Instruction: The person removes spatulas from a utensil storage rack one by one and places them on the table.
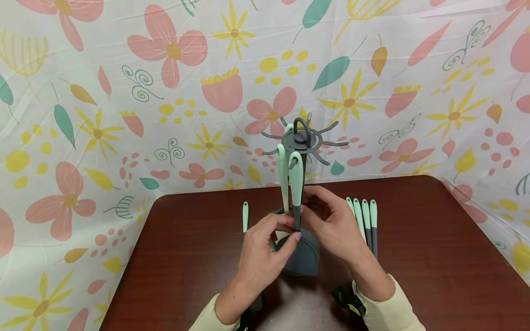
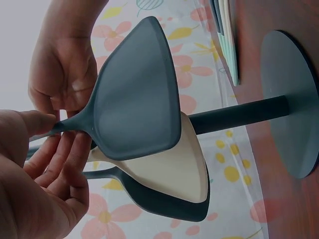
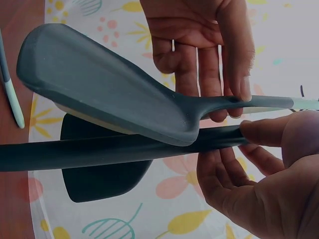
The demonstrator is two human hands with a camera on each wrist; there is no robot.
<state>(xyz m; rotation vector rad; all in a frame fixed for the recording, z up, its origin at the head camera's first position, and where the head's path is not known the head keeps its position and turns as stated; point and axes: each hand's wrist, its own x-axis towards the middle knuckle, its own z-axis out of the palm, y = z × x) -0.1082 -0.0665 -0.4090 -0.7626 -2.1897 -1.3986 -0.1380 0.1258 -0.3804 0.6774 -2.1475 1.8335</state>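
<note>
A dark grey utensil stand with a hooked top ring rises from a round base. On its near hook hangs a slate-grey turner with a mint handle. My left hand pinches this turner at its neck, thumb in front and fingers behind. Farther round the ring hang a cream-headed turner and another dark-headed utensil. Behind the near handle, my right hand holds the stand's post between thumb and fingers. Both hands partly hide the hanging utensils in the head view.
Several mint-handled utensils lie side by side on the brown table, right of the stand. Another mint-handled utensil lies to the left, partly under my left arm. A flowered cloth hangs behind the table.
</note>
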